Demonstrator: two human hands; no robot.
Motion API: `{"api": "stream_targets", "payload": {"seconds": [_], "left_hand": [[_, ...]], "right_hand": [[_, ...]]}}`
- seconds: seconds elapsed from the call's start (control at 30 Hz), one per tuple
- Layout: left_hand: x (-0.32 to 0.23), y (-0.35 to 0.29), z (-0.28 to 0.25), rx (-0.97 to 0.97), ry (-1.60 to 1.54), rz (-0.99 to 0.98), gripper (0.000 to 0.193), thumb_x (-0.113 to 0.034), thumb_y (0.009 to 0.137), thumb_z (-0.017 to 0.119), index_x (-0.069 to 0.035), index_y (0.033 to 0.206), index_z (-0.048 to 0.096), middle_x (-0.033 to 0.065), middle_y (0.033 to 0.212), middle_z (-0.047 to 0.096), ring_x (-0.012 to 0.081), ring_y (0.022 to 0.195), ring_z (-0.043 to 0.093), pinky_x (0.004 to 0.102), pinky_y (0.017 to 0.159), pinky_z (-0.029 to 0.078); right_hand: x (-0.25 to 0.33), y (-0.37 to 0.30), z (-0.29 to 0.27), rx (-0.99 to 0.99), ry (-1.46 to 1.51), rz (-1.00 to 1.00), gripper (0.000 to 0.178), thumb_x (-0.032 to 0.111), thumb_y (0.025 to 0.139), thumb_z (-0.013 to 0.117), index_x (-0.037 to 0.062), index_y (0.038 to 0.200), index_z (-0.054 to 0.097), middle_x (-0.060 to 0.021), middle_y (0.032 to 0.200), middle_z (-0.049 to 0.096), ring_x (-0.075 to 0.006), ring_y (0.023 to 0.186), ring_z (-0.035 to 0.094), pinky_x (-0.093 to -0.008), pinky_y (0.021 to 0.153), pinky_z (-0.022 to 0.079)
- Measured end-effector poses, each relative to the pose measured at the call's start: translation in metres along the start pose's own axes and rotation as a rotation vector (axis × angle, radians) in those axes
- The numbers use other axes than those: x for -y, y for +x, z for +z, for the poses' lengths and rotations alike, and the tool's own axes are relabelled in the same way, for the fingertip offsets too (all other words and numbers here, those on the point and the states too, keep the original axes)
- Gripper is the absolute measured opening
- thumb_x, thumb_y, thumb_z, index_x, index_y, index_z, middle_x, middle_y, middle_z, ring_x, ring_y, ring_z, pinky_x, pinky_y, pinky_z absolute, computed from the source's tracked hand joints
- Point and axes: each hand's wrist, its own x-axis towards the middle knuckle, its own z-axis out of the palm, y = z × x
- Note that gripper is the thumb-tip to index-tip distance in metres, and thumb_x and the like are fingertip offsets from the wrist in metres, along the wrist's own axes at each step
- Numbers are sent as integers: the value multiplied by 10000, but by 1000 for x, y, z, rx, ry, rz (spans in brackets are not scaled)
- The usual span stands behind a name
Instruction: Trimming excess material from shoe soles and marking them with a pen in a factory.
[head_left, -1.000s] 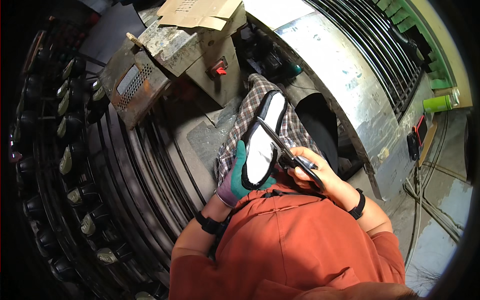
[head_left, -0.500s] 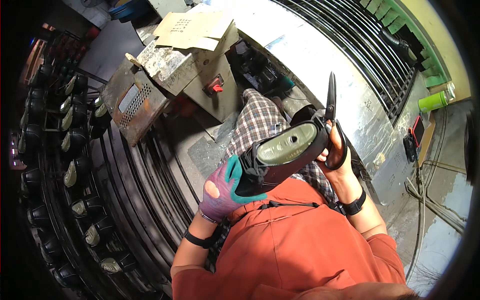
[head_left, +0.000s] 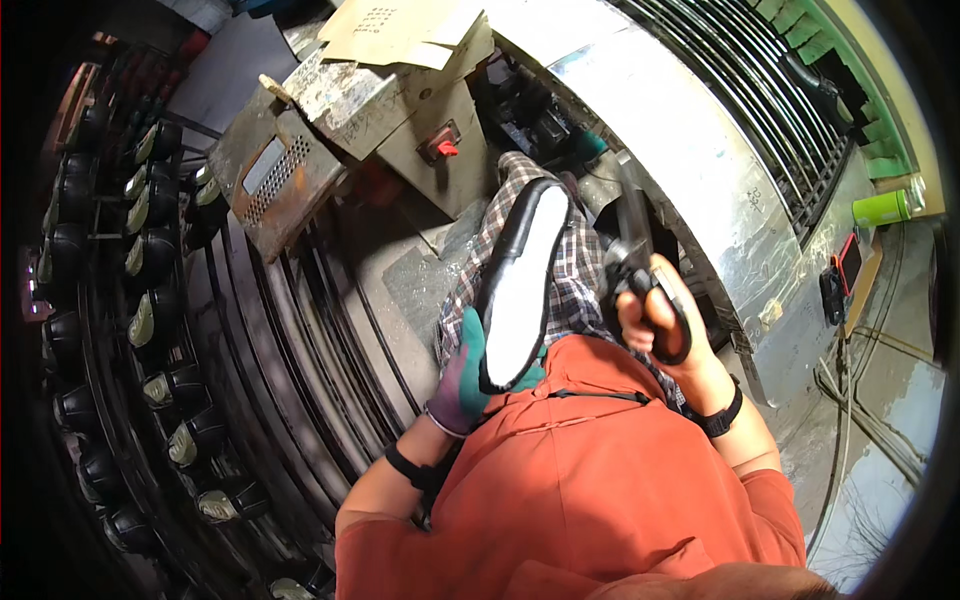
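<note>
A black shoe [head_left: 512, 235] stands toe up in front of my lap, its bright white underside facing me. My left hand [head_left: 466, 378], in a purple and teal glove, is closed around its lower end. On the other side, my bare right hand [head_left: 668, 318] grips a pair of black-handled scissors [head_left: 634, 215], apart from the shoe. The blades point up and away, smeared by motion, so whether they are spread I cannot tell. Plaid cloth [head_left: 575, 270] covers my legs behind the shoe.
Racks at left carry several black shoes [head_left: 150, 315] on pale green lasts. Ahead stands a worn machine box with a red switch [head_left: 446, 148] and paper sheets [head_left: 400, 25] on top. A metal worktop [head_left: 690, 140] with a roller conveyor [head_left: 740, 75] runs along the right.
The shoe has been turned from its open top with the green last showing to its white underside. My right hand with the scissors has come away from the shoe.
</note>
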Motion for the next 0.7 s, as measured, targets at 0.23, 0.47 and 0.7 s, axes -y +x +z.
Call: {"api": "stream_targets", "payload": {"seconds": [0.23, 0.47, 0.7], "left_hand": [[1, 14, -20, -34, -166, -39, 748, -671, 977, 261, -118, 1454, 421, 59, 1299, 590, 198, 1131, 596, 373, 942, 516], [1, 12, -22, 18, -146, -36, 703, -646, 988, 292, -144, 1466, 404, 36, 1321, 571, 169, 1144, 576, 365, 966, 492], [-1, 11, -23, -12, -269, -50, 731, -684, 955, 338, -146, 1441, 438, 38, 1270, 596, 181, 1072, 597, 353, 896, 518]], "right_hand": [[-25, 2, 18, 179, -12, 371, 399, 91, 950, 640, 63, 1311, 470, 24, 733, 480, -44, 521, 375, -206, 460, 298], [-38, 14, 20, 187, -19, 367, 405, 97, 937, 662, 63, 1298, 483, 32, 734, 481, -36, 516, 368, -202, 454, 294], [-18, 6, 28, 148, -104, 435, 397, 102, 929, 672, 67, 1287, 504, 42, 749, 478, -15, 515, 343, -193, 455, 268]]}}
